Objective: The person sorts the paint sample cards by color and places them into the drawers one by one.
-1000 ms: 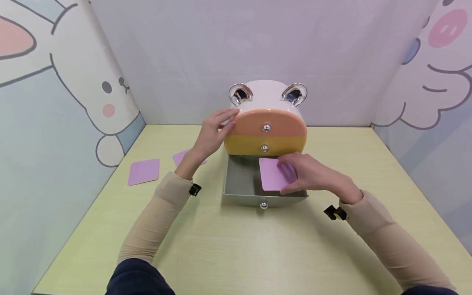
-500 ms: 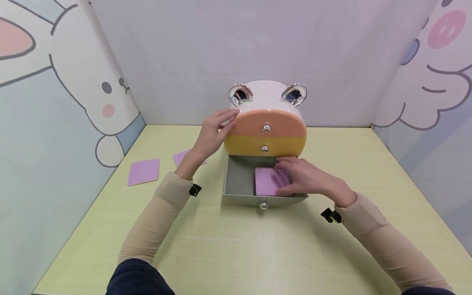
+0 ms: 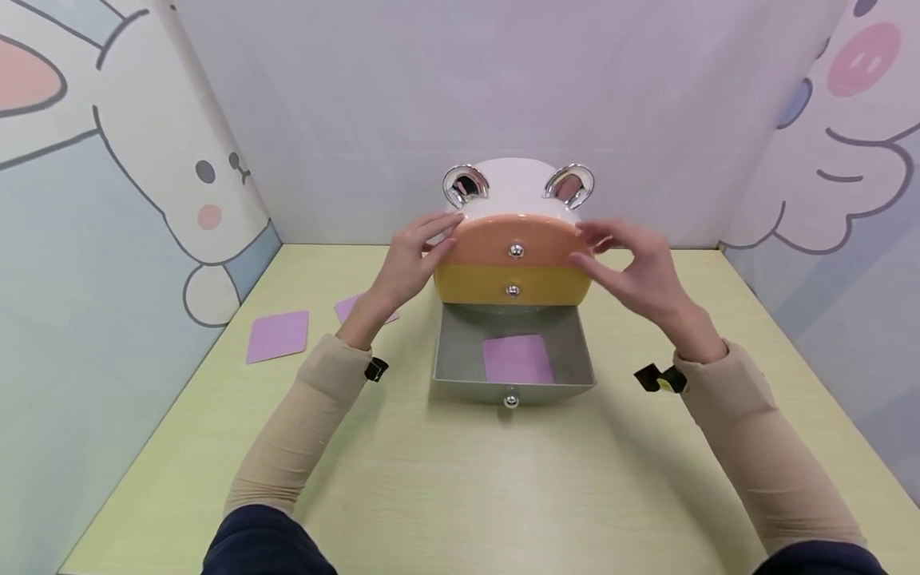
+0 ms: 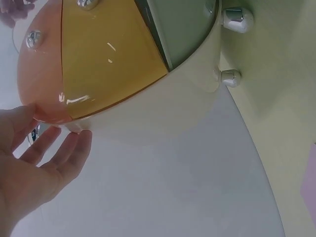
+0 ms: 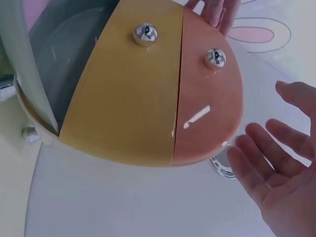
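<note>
A small toy-like cabinet (image 3: 477,246) with a white top, silver ears and stacked drawers stands mid-table. Its orange and yellow drawers are closed, while the grey bottom drawer (image 3: 458,347) is pulled out. Inside that drawer lies a pinkish-purple square card (image 3: 517,359). My left hand (image 3: 406,259) grips the cabinet's upper left side, its thumb (image 4: 22,117) at the orange front and the fingers round the side. At the upper right side, my right hand (image 3: 640,271) holds nothing; in the right wrist view its spread fingers (image 5: 259,158) are close beside the orange drawer.
Two more purple cards are on the table to the left: one full card (image 3: 277,336) near the table's edge, and another card (image 3: 345,307) partly covered by my left wrist. Walls with cartoon animal drawings (image 3: 165,176) enclose the table (image 3: 460,479) at the back and sides.
My right hand has let go of the purple card in the grey drawer, then risen to the cabinet's upper right side. The left hand stays where it was.
</note>
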Tool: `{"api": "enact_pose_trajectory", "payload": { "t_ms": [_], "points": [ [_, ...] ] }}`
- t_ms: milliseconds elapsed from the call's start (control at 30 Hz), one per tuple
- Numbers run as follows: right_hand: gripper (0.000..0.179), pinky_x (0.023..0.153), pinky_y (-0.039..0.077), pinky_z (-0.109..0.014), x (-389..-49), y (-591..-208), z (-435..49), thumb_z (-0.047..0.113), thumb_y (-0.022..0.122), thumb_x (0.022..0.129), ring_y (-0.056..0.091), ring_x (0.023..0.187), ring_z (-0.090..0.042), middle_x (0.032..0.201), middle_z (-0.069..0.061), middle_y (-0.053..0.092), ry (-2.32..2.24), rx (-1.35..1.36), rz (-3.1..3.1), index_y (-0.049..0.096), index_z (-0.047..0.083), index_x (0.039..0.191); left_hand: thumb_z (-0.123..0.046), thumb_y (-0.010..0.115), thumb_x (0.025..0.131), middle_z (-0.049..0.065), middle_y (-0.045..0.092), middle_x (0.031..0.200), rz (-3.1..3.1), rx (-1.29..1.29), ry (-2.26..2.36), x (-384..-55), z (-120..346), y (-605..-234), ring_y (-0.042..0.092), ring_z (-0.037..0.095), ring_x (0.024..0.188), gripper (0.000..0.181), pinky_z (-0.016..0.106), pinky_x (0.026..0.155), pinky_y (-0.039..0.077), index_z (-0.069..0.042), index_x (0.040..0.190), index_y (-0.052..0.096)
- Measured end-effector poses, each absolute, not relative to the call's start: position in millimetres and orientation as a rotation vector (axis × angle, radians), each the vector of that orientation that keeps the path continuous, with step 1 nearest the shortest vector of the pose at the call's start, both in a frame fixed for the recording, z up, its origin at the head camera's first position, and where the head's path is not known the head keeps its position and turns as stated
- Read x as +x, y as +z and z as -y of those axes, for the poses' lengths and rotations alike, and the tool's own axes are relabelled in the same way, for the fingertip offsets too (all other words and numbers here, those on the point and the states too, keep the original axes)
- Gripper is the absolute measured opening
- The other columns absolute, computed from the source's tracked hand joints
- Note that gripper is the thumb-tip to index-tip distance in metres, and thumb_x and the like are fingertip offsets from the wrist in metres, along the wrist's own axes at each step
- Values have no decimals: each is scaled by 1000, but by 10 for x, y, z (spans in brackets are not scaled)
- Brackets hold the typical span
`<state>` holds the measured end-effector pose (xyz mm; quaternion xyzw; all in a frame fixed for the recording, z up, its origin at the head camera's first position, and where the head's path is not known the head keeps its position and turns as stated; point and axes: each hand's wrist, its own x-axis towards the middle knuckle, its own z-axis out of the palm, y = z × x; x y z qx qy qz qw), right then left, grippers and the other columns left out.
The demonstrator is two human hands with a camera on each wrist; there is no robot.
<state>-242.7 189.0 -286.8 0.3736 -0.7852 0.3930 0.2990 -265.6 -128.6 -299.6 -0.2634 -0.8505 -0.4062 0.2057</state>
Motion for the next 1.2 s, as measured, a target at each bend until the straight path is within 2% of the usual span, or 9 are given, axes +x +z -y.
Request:
{"api": "enact_pose_trajectory", "payload": {
  "t_ms": [167, 300, 400, 500, 600, 733, 933, 1100, 1200],
  "points": [
    [44, 87, 46, -16, -2648, -2865, -1896, 3, 80, 75, 58, 102, -18, 111, -15, 65, 1002, 836, 2096, 67, 2, 117, -16, 60, 95, 9, 60, 135, 2359, -692, -1115, -2677, 1477, -2977, 53, 23, 127, 36, 40, 90, 54, -9, 131, 60],
    [41, 86, 49, -16, -2740, -2930, -1892, 5, 81, 76, 58, 104, -24, 111, -14, 66, 1001, 811, 2125, 69, 4, 115, -17, 62, 94, 14, 61, 132, 2421, -629, -1023, -2707, 1793, -3043, 53, 28, 128, 35, 44, 104, 44, -4, 127, 62],
    [38, 83, 49, -13, -2756, -2973, -1896, 5, 80, 77, 60, 103, -21, 110, -14, 66, 1031, 802, 2126, 70, 5, 113, -24, 65, 92, 16, 57, 136, 2620, -565, -930, -2723, 2127, -3149, 46, 33, 133, 44, 48, 112, 35, -3, 130, 58],
    [34, 81, 48, -7, -2750, -2992, -1908, 5, 79, 78, 60, 100, -17, 108, -13, 67, 1076, 802, 2109, 71, 5, 111, -31, 68, 90, 19, 47, 144, 2901, -492, -864, -2724, 2511, -3300, 37, 37, 138, 59, 53, 114, 29, -3, 138, 49],
    [32, 79, 48, -6, -2743, -2999, -1921, 3, 78, 78, 61, 96, -12, 107, -13, 68, 1096, 816, 2097, 72, 3, 109, -33, 71, 86, 25, 36, 150, 3124, -437, -786, -2707, 2897, -3478, 27, 44, 141, 72, 59, 114, 23, -1, 144, 40],
    [31, 77, 52, -9, -2736, -3004, -1930, 2, 78, 77, 60, 93, -4, 104, -13, 69, 1090, 814, 2101, 72, 2, 108, -30, 77, 80, 32, 29, 149, 3287, -375, -623, -2619, 3314, -3664, 23, 52, 138, 85, 66, 112, 19, 3, 145, 34],
    [30, 76, 52, -10, -2746, -3003, -1944, 3, 78, 78, 59, 93, 3, 103, -12, 69, 1085, 795, 2102, 73, 4, 107, -30, 82, 72, 39, 10, 151, 3422, -300, -465, -2459, 3664, -3779, 9, 61, 136, 100, 78, 103, 14, 4, 147, 26],
    [31, 75, 52, -9, -2749, -3035, -1940, 2, 78, 77, 63, 93, -9, 102, -12, 70, 1075, 797, 2105, 73, 3, 107, -31, 81, 73, 40, 5, 152, 3433, -322, -529, -2398, 3798, -3847, 4, 61, 137, 103, 76, 106, 10, 5, 149, 22],
    [31, 75, 52, -10, -2738, -3056, -1937, 3, 78, 77, 64, 93, -17, 102, -12, 70, 1078, 801, 2111, 73, 4, 108, -32, 81, 74, 38, 12, 152, 3439, -284, -584, -2371, 3845, -3867, 11, 59, 137, 103, 75, 106, 15, 3, 150, 21]
  ]
}}
